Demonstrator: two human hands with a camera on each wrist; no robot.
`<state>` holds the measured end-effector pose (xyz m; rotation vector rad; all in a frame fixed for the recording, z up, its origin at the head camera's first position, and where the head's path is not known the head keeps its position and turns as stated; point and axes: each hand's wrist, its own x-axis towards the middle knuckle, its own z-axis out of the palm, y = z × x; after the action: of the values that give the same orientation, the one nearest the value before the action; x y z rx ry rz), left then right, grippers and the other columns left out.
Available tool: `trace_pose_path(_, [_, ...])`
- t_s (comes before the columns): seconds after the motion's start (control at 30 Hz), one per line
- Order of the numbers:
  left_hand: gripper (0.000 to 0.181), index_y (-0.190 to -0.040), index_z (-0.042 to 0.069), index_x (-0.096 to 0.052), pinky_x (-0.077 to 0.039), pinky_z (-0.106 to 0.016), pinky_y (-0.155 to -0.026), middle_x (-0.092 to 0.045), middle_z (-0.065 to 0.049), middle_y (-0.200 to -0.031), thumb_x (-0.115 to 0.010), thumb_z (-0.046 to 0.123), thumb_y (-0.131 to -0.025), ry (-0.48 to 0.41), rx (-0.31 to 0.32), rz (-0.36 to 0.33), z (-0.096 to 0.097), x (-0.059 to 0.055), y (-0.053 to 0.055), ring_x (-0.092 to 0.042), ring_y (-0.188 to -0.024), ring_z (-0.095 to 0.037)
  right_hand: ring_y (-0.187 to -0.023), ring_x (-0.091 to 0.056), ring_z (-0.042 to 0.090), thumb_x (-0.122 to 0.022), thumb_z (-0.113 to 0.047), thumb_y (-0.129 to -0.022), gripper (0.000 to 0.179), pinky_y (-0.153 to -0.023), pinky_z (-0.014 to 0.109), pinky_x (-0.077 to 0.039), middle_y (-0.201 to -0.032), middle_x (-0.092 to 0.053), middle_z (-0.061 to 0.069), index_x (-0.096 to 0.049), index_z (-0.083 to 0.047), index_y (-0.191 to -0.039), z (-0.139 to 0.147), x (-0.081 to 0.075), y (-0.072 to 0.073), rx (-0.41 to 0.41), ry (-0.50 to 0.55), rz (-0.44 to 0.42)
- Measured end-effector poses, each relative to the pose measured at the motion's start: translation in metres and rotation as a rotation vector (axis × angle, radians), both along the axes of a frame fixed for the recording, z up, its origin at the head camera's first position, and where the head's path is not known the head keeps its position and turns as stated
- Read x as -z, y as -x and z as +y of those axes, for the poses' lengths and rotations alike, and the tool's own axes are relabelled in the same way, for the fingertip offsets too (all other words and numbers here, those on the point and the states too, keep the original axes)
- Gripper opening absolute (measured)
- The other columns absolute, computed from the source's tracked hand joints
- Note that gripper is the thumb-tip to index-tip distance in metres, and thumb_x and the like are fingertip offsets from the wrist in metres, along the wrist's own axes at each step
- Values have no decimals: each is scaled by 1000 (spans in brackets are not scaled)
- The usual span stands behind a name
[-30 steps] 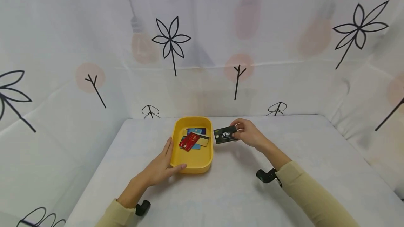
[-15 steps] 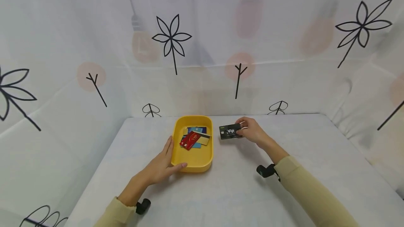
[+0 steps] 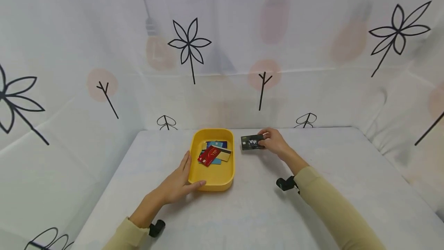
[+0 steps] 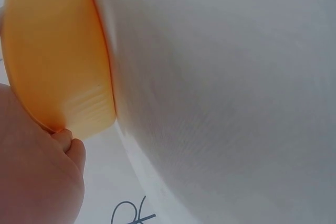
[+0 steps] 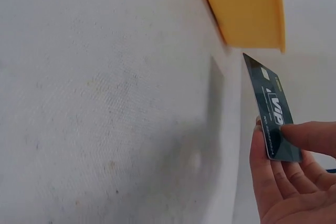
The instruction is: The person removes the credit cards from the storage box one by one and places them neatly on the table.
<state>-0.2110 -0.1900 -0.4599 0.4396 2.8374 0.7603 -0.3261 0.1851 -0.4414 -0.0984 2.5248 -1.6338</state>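
Observation:
A black bank card [image 3: 252, 142] marked "Vip" is pinched by my right hand [image 3: 275, 143], right of the yellow tray [image 3: 216, 178]. In the right wrist view my thumb lies on the face of the card [image 5: 273, 111], with fingers behind it; a shadow falls on the table below, apart from the card. My left hand [image 3: 175, 184] rests against the tray's left side, fingers fairly straight along the wall and thumb on the near rim. Inside the tray lie a red VIP card [image 3: 209, 155], a gold card [image 3: 223, 154] and blue cards [image 3: 216, 144], overlapping.
A white cloth covers the table [image 3: 249, 211]. Behind and at both sides hangs a white patterned curtain [image 3: 222, 99] with leaf drawings. A black wrist device [image 3: 286, 183] sits below my right wrist, another [image 3: 157, 228] by the left sleeve.
My right hand has drawn the black card slightly right and away from the tray, then up a little in the head view. The left hand and tray stay in place.

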Motion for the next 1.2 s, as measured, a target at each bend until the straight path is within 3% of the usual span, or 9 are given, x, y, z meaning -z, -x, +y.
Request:
trace_pose_path(0.17, [116,-164,10,5,-28,-51,-121,9,-3,-172,-58,73,-90,5,2,-3,-1,-1,0,-17,-157,-30,-106,-61,33,-62,1,-96,39,-87,41,-60,-120,-58,26,-53,6,-134,-3,6,5,30,-22,3])
trace_pose_path(0.63, [114,-164,9,3,-29,-52,-121,9,-3,-172,-58,71,-91,5,0,-16,0,-2,1,-17,-157,-31,-102,-60,29,-63,-1,-96,38,-72,25,-53,-121,-59,27,-56,6,-133,-7,20,15,74,-58,3])
trace_pose_path(0.83, [114,-164,9,3,-29,-51,-120,9,-4,-172,-58,72,-91,7,-1,-13,0,-2,1,-18,-156,-31,-104,-60,31,-64,-3,-96,39,-72,27,-53,-121,-60,27,-55,6,-133,-8,22,16,77,-91,2])
trace_pose_path(1.03, [114,-164,10,3,-30,-51,-120,8,-4,-172,-58,72,-90,6,-5,-13,0,-4,2,-18,-156,-30,-103,-59,33,-66,-7,-95,40,-79,35,-53,-121,-59,27,-57,6,-132,-8,25,19,69,-217,41])
trace_pose_path(1.2, [115,-164,10,3,-31,-51,-120,8,-4,-172,-58,72,-90,10,-6,-15,0,-6,2,-19,-156,-30,-103,-60,34,-66,-5,-94,38,-82,39,-53,-118,-63,27,-59,8,-129,-10,28,20,63,-227,68])
